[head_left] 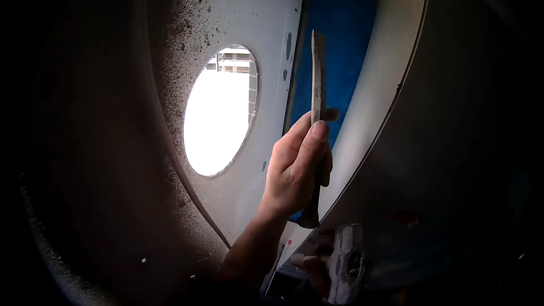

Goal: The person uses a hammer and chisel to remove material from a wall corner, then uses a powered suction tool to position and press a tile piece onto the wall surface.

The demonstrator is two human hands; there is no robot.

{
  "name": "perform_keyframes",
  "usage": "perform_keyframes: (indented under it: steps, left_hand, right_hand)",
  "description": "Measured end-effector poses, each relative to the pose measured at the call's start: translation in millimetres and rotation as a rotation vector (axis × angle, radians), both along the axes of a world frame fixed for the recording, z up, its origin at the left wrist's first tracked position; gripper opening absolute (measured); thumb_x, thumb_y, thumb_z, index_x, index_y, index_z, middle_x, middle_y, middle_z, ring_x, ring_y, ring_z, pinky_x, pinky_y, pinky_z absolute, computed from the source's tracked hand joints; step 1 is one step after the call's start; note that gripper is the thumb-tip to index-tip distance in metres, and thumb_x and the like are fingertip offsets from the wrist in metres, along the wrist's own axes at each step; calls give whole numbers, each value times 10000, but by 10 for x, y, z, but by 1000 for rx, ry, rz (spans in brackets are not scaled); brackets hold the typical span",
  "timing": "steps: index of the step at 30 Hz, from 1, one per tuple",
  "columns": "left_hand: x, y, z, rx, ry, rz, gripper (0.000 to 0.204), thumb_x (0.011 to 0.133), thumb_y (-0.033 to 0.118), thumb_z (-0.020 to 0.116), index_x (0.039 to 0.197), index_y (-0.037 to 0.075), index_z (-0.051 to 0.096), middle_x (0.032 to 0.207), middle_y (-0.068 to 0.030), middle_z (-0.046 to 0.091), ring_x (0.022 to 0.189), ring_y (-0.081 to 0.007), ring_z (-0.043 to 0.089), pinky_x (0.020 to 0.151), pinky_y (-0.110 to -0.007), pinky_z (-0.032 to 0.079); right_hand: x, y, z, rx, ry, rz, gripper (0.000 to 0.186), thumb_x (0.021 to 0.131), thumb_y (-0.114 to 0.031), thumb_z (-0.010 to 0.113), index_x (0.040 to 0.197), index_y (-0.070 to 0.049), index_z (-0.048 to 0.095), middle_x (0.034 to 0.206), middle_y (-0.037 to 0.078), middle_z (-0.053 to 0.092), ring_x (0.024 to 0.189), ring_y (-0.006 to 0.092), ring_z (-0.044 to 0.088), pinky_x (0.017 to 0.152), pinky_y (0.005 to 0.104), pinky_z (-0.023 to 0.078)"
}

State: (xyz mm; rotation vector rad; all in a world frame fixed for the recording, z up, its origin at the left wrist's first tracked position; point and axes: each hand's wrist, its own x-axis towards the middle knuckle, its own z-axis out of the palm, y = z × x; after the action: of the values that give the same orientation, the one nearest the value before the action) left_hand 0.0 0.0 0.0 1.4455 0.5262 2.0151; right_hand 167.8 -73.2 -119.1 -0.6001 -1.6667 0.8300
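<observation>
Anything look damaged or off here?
Yes. The white panel has irregular dark patches near its right edge, breaking the pale surface; chips or stains, can't tell. Left of the oval opening, coarse speckling contrasts with the smoother area right of it.

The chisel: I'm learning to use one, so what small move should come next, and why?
Probably set the chisel tip-first against a surface before swinging: the left hand holds it upright, with no contact visible at its upper end, while the right hand grips the hammer lower down.
</observation>
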Motion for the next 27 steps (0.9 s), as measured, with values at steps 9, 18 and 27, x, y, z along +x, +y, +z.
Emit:
perform_keyframes:
  steps: [9,18,27]
  left_hand:
    - [-400,980,1066,-72,106,-8,291,1026,284,400,978,21,516,559,-46,473,445,-130,397,457,-308,330]
    - [-503,1430,1470,-56,22,78,308,1033,238,320,1047,-18,492,537,-76,474,449,-170,408,458,-347,342]
    - [-351,1524,1529,-30,1,-26,306,1036,251,283,971,22,475,523,-51,393,448,-163,368,461,-338,309]
  right_hand:
    - [-715,-36,-306,-59,-134,171,287,846,-192,709,1050,-52,563,930,42,545,878,169,536,843,363,443]
    - [-900,308,-463,624,-523,-327,167,877,-108,608,1016,-42,545,879,27,552,879,153,559,874,343,454]
    - [-1291,995,260,306,323,-156,245,913,-116,581,1132,-6,570,945,114,623,826,206,645,719,316,543]
